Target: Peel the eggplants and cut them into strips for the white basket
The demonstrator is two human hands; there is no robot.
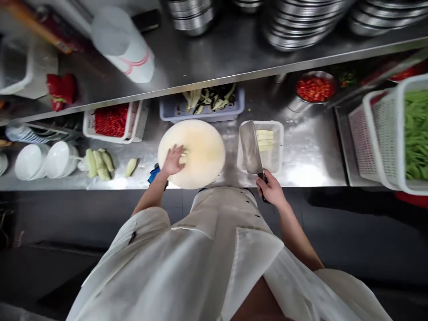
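Note:
My right hand (270,189) is closed round the black handle of a cleaver (250,147). Its broad blade points away from me, over the left part of a white basket (280,154) holding pale-green cut vegetable strips (265,139). On the round white cutting board (209,165), my left hand (173,160) rests with its fingers apart. A small pale piece of vegetable (183,157) shows beside and partly under those fingers. Left of the board lie several peeled, pale-green long vegetables (99,164), with a single one (130,167) closer to the board.
Behind the board stands a bluish tray (200,117) of dark and pale peelings. Red chillies fill a basket (110,120) at left and a metal pot (314,87) at right. White bowls (31,161), a basket of green vegetables (416,133) and an overhead steel shelf (214,58) surround the counter.

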